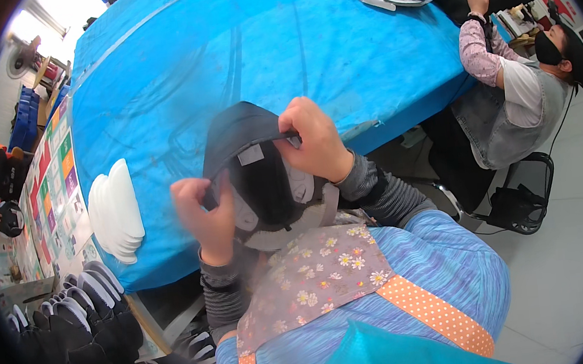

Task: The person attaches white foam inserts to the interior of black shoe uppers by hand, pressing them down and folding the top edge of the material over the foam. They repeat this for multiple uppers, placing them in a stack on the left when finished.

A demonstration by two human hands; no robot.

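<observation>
The person wears dark grey-and-black striped long sleeves [366, 187] that end at the wrists. Over a blue streaked top [446, 258] lies an apron with a grey bib [311, 278] printed with small white and yellow flowers, edged by orange straps [434, 312] dotted white. Both hands are bare.

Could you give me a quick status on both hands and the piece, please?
Left hand and right hand both pinching the rim of the dark cap liner. Held over blue table edge. White stack at left, apart.
</observation>
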